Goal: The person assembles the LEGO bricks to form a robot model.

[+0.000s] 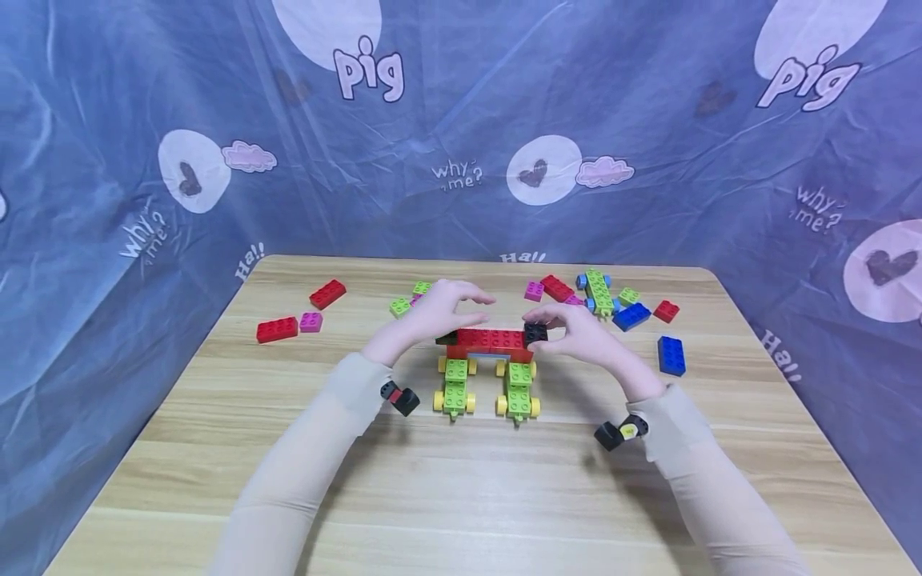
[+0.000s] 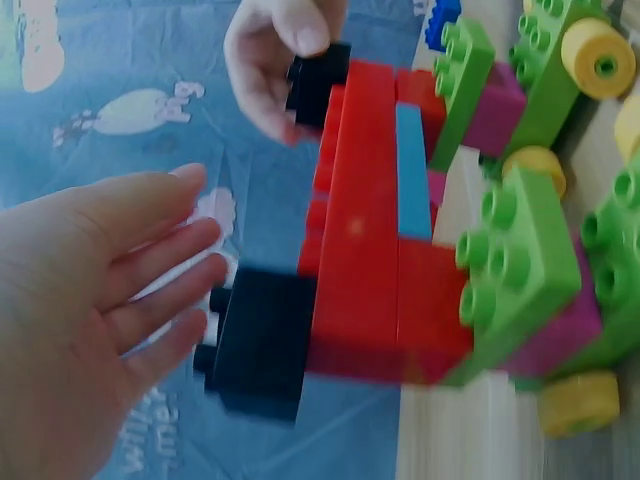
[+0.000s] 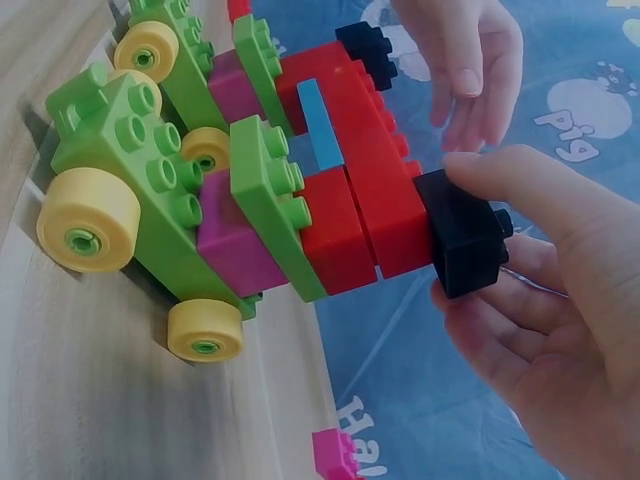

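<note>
A toy brick build stands mid-table: two green wheeled bases (image 1: 519, 392) with yellow wheels, magenta bricks (image 3: 240, 235) and green bricks (image 2: 520, 255) on them, and red bricks (image 1: 493, 339) bridging the top around a light blue piece (image 2: 412, 170). One black brick sits at each top end. My right hand (image 1: 569, 330) pinches the right black brick (image 3: 465, 235) between thumb and fingers. Beside the left black brick (image 2: 265, 340), my left hand (image 1: 442, 308) hovers with fingers spread and relaxed, a small gap apart from it.
Red bricks (image 1: 277, 330) and a magenta brick (image 1: 311, 322) lie at the left. Light green bricks (image 1: 399, 307) lie behind my left hand. At the back right are another green wheeled base (image 1: 598, 290) with blue wheels, blue bricks (image 1: 671, 355) and a red brick (image 1: 666, 311).
</note>
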Tool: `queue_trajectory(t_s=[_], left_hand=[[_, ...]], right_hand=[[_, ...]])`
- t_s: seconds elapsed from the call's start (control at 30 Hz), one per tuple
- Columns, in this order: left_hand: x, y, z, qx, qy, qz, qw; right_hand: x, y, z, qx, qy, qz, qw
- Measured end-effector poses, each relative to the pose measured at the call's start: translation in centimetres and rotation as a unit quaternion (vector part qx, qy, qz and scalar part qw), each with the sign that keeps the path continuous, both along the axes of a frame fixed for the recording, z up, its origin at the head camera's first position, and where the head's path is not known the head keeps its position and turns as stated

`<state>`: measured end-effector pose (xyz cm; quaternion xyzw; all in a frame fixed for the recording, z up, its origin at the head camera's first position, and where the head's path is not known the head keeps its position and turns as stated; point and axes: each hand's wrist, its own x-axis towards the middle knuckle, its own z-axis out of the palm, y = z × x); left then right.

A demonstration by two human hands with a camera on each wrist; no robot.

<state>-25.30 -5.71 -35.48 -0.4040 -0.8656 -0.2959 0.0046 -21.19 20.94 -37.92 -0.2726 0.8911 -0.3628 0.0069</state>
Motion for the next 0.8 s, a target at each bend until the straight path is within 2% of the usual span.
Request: queue_trajectory(t_s=[0.13,0.27,0.53,0.8], left_hand=[[-0.7,-1.4,-0.4,0.06,0.028,0.019,0.9976],[-1.1,-2.7,-1.0,0.091,0.043,0.042,0.994],[-2.1,-4.7,-2.8,0.094,0.015,0.089,0.9915],[-3.1,-6.5,-4.8,0.07,-0.009,0.122,0.9901]], right_hand=[[-0.1,-0.1,-0.2,-0.003,-0.001,0.004,1.0],[-0.1,-0.2,-0.3,-0.006,-0.001,0.002,1.0],[0.1,-0.3,-0.3,-0.008,-0.01,-0.007,1.0],[0.0,-0.2,-0.7,-0.016,-0.003,-0.012,1.0]])
